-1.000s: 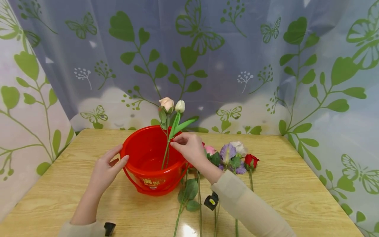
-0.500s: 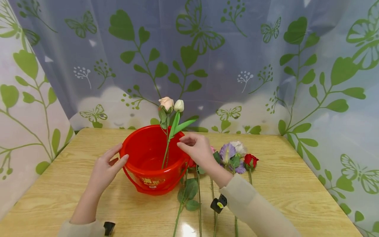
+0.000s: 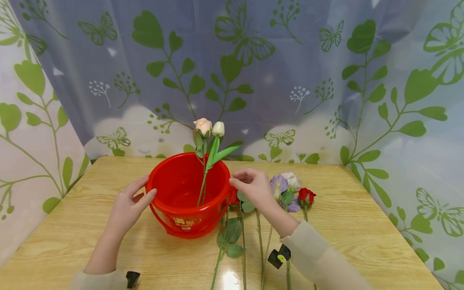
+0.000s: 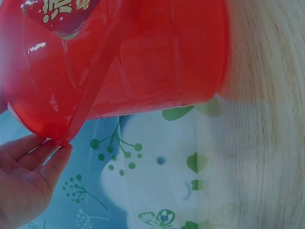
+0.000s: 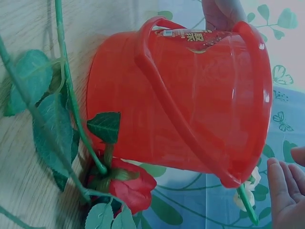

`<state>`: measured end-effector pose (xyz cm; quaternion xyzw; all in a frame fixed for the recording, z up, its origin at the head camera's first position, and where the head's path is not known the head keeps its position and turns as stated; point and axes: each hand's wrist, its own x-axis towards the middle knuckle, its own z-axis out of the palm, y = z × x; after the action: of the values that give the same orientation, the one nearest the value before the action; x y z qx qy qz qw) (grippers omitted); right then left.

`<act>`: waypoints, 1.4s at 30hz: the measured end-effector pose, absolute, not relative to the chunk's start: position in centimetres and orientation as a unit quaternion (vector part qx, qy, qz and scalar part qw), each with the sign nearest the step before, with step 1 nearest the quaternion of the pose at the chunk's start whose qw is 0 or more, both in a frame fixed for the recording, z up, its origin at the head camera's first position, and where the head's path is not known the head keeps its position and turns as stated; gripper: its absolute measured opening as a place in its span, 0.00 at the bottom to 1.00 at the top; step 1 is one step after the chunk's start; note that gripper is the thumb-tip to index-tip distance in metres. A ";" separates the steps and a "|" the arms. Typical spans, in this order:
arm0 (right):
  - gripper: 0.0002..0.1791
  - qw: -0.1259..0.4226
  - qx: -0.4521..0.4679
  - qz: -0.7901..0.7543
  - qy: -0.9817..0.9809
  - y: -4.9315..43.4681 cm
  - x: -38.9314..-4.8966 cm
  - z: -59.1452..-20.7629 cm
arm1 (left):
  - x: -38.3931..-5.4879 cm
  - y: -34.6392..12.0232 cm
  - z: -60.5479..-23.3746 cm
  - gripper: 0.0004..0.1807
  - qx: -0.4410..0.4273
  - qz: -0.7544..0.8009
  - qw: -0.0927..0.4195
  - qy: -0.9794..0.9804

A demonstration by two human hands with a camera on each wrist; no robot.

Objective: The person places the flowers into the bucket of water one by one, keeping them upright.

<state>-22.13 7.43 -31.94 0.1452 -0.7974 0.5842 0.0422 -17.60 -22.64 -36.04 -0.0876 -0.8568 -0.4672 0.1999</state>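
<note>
A red plastic bucket (image 3: 203, 220) with a gold-lettered label stands on the table. My left hand (image 3: 127, 207) holds its left rim, thumb and fingertips meeting at the handle's end in the left wrist view. A peach rose (image 3: 203, 126) and a white tulip (image 3: 218, 129) lean inside, blooms above the far rim, stems reaching down to the right. Just outside the right rim is my right hand (image 3: 253, 187), fingers loosely bent and holding nothing. In the right wrist view, a gap shows between its thumb and fingers. A red rose (image 5: 136, 188) lies against the bucket's side there.
Right of the bucket several artificial flowers lie with stems toward me: a purple iris (image 3: 279, 185), a white rose (image 3: 291, 181) and another red rose (image 3: 307, 196). My right forearm crosses over some stems. A patterned curtain (image 3: 268, 92) hangs behind the wooden table (image 3: 348, 225).
My right hand has let go of the tulip stem and moved right, out past the bucket rim. The tulip has tilted slightly left. My left hand has stayed at the rim.
</note>
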 end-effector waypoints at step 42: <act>0.17 0.033 0.034 0.612 -0.789 20.3 -20.0 -37.3 | -17.6 -22.5 -36.1 0.27 -0.082 -0.460 0.206 -0.860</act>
<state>-19.96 20.33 -37.26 0.0344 -0.7895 0.6119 0.0326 -17.55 -22.51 -36.08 -0.0820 -0.8597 -0.4601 0.2060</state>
